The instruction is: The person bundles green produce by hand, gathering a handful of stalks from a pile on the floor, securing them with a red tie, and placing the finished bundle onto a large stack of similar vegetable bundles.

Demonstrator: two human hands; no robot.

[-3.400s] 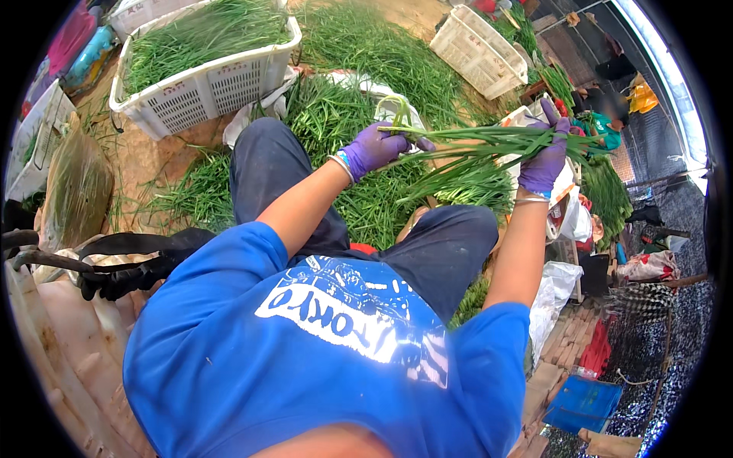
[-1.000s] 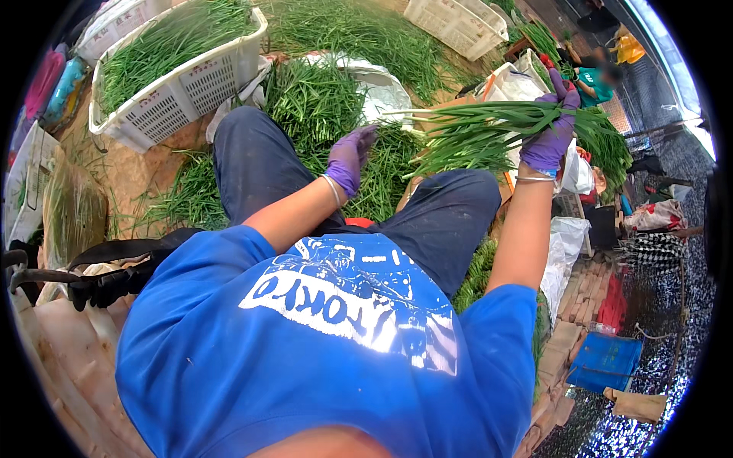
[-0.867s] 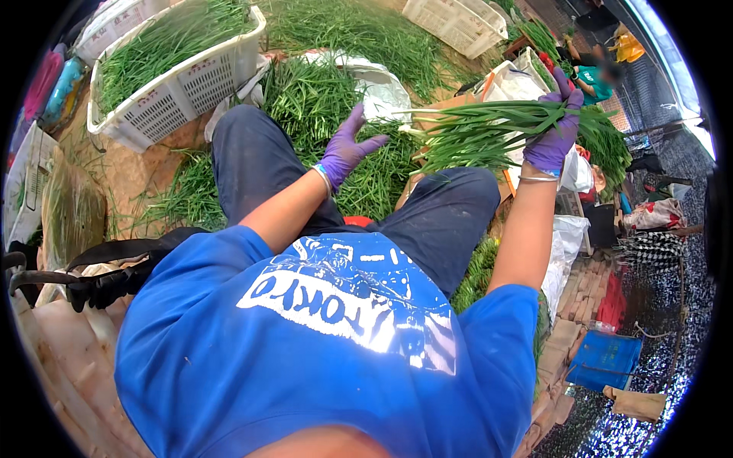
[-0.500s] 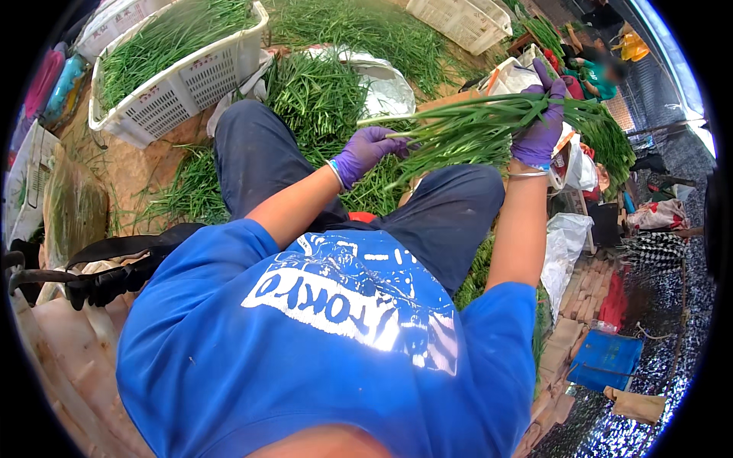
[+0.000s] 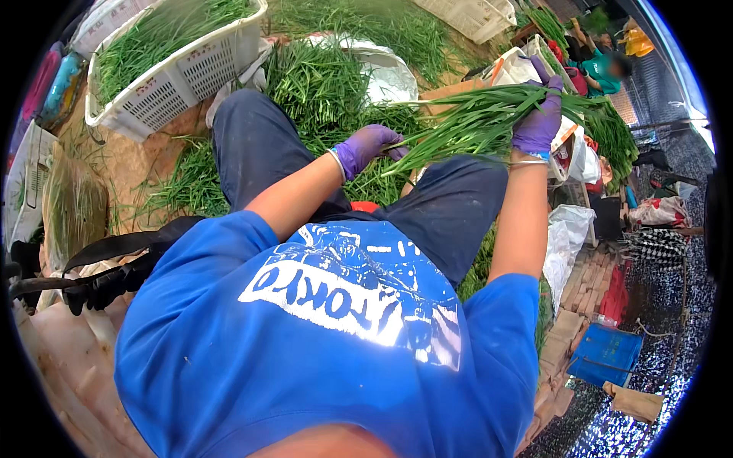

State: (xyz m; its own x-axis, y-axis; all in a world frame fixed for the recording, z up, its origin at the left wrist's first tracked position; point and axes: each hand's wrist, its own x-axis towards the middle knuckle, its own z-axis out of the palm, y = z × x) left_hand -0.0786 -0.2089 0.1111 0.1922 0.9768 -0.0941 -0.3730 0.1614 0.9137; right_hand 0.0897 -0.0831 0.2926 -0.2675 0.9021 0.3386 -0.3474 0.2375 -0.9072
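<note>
A bunch of long green garlic chives (image 5: 473, 122) lies slantwise in my right hand (image 5: 540, 126), its pale cut ends pointing left. The purple-gloved fingers wrap round the leaves, with the index finger raised. My left hand (image 5: 372, 150), also in a purple glove, is closed near the lower stems of the bunch. Its fingertips are pinched together, and whatever is between them is too small to make out. Below and beyond the hands, a heap of loose chives (image 5: 317, 91) lies between my knees.
A white slatted crate (image 5: 187, 80) full of chives stands at the far left. A white plastic sheet (image 5: 389, 72) lies beyond the heap, and another crate (image 5: 477, 17) stands farther back. More chives (image 5: 607, 141) are piled at right. A co-worker in a green top (image 5: 603, 72) sits at far right.
My left fingers have slid off the stem ends they touched, down to the lower edge of the bunch. The bunch has tilted slightly; my right hand keeps its hold.
</note>
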